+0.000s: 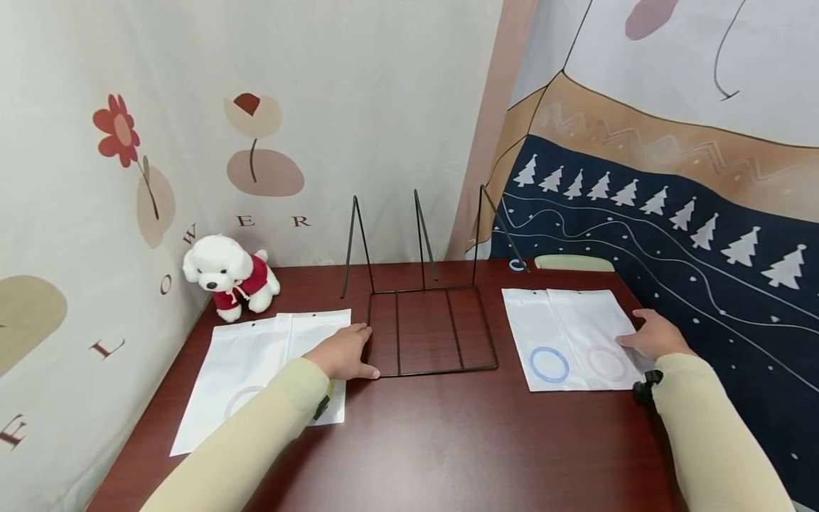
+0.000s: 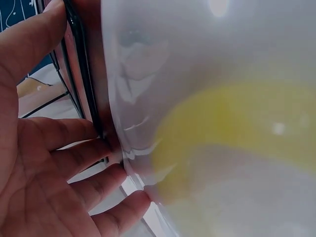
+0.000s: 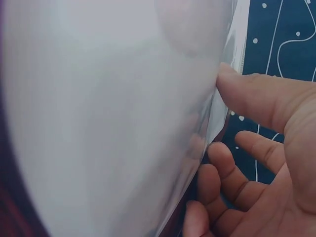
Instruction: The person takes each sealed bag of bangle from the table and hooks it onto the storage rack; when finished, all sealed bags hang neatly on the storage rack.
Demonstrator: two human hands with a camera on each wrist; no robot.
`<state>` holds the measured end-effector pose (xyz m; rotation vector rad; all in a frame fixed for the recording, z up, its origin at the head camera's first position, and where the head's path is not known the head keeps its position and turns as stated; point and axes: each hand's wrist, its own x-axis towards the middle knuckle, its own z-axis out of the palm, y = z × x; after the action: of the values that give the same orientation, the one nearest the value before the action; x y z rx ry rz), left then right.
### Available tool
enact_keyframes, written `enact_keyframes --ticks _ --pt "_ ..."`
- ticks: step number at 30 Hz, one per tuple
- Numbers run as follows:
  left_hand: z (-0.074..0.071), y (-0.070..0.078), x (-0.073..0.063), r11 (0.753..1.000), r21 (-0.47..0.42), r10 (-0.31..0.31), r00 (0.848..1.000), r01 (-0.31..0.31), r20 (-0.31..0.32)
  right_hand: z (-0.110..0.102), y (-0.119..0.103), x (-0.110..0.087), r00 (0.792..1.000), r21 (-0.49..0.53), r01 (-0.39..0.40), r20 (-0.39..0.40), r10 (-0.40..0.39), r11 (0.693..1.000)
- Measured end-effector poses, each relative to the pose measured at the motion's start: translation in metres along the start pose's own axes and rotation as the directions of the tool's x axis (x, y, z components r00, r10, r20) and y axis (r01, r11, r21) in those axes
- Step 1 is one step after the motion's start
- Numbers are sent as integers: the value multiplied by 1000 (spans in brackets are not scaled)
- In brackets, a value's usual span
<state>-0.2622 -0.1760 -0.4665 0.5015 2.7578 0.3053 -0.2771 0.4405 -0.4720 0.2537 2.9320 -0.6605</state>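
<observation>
My left hand (image 1: 342,352) rests at the left side of a black wire rack (image 1: 416,372), over the edge of white zip pouches (image 1: 249,341). In the left wrist view the thumb touches the black wire, and the straight fingers lie by the wire and a pouch (image 2: 237,187) showing a yellow ring (image 2: 212,106). My right hand (image 1: 655,336) is at the right edge of the other white pouches (image 1: 531,313), its thumb touching that edge. Its other fingers are loosely bent beside the pouch (image 3: 108,123). Blue (image 1: 549,348) and pink (image 1: 608,347) rings show through these pouches.
A white plush dog (image 1: 220,259) in a red top stands at the back left of the brown table (image 1: 448,441). The rack's upright wires (image 1: 419,220) rise near the back curtain. A small blue ring (image 1: 517,265) and a pale green object (image 1: 574,263) lie at the back right.
</observation>
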Motion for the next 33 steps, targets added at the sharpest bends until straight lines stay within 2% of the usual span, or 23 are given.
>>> enact_keyframes --ticks 11,33 --pt "-1 2 1 1000 9 5 1000 -5 -3 -4 -12 -6 1000 -20 -11 -2 11 1000" --pt "1 1 2 1000 11 10 1000 -10 -7 -1 -7 2 998 46 -53 34 51 998"
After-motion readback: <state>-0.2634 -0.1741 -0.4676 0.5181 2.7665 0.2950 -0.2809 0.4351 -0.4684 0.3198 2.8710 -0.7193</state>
